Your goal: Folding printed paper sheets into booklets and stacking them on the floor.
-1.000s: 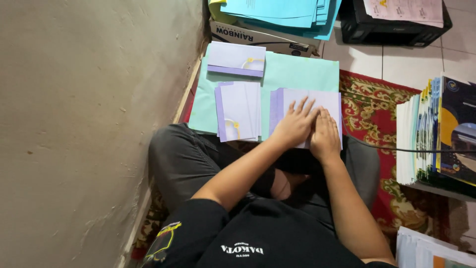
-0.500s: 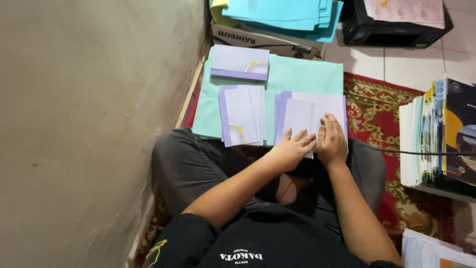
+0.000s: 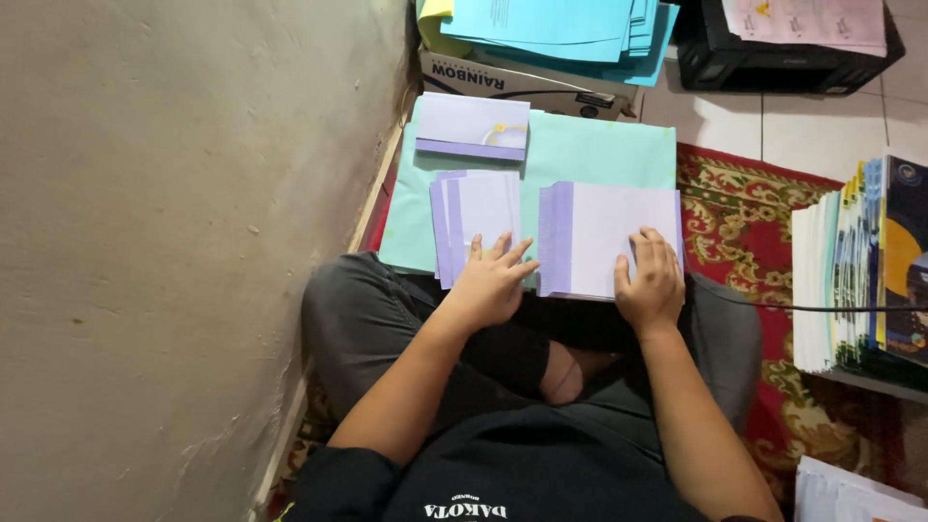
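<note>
I sit cross-legged on the floor with a large pale green sheet (image 3: 599, 155) spread in front of my knees. Two fanned stacks of lilac envelopes lie on it. My left hand (image 3: 491, 280) rests flat, fingers spread, on the near edge of the smaller left stack (image 3: 478, 208). My right hand (image 3: 651, 280) presses flat on the near right corner of the wider right stack (image 3: 609, 232). A third pile of lilac envelopes (image 3: 472, 126) lies farther away, at the sheet's top left.
A plaster wall (image 3: 174, 242) runs close along my left. A cardboard box (image 3: 522, 82) with blue paper on top stands beyond the sheet, beside a black printer (image 3: 773, 58). A red patterned rug (image 3: 744, 213) lies underneath, and stacked booklets (image 3: 860, 271) stand at the right.
Both hands were together on the right stack; my left hand has moved left onto the smaller stack, and my right hand has slid to the right stack's near corner. The view has shifted slightly.
</note>
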